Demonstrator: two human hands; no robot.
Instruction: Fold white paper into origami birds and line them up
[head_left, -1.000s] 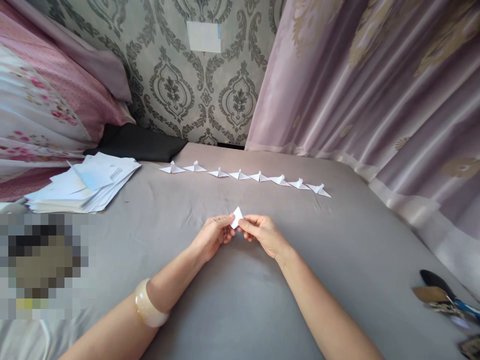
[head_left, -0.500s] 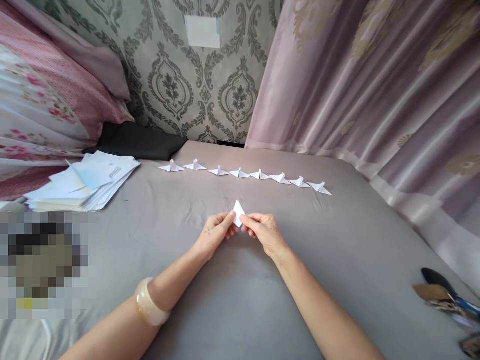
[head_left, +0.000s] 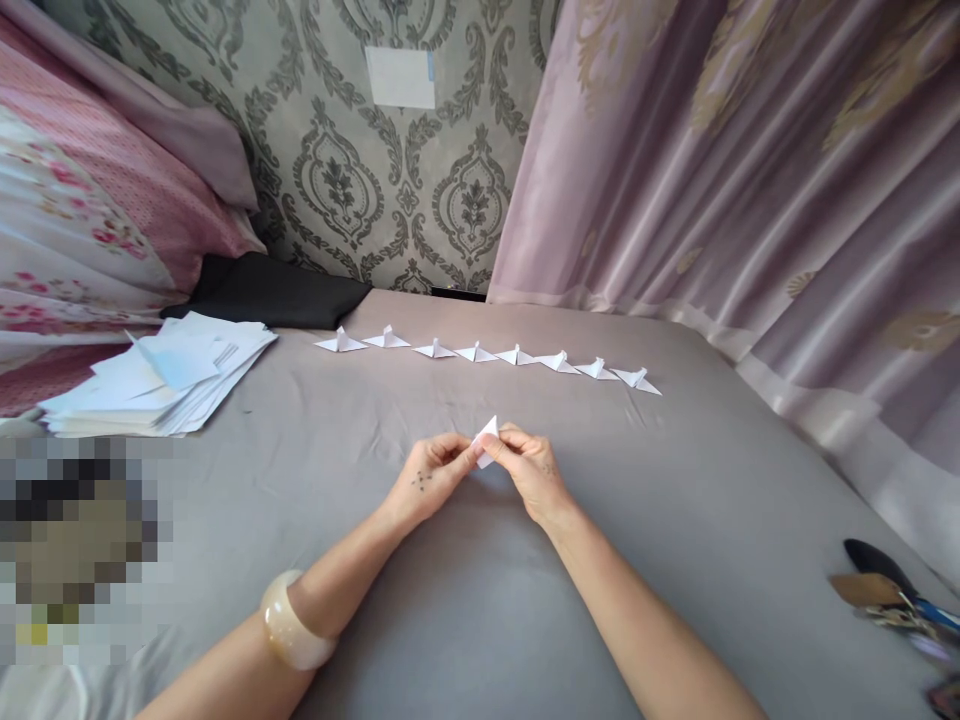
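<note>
A small piece of folded white paper (head_left: 489, 430) is pinched between both hands above the grey sheet (head_left: 457, 600). My left hand (head_left: 436, 472) grips its left side with thumb and fingers. My right hand (head_left: 531, 468) has its thumb pressed across the paper's front, so part of the folds is covered. A pointed tip sticks up above the thumbs. Beyond the hands, several folded white paper figures (head_left: 516, 356) stand in a row, each with flat pointed sides and a raised middle.
At the left lies a pile of white paper (head_left: 165, 385), with a folded black cloth (head_left: 277, 290) behind it. Keys (head_left: 889, 610) rest at the right edge. Curtains (head_left: 675, 180) hang at the right, and a patterned wall (head_left: 337, 190) stands behind. A blurred-out patch covers the lower left.
The folded paper has turned and tilted to the right, and more of it is now behind my right thumb. My hands have come closer together. The camera view has shifted slightly.
</note>
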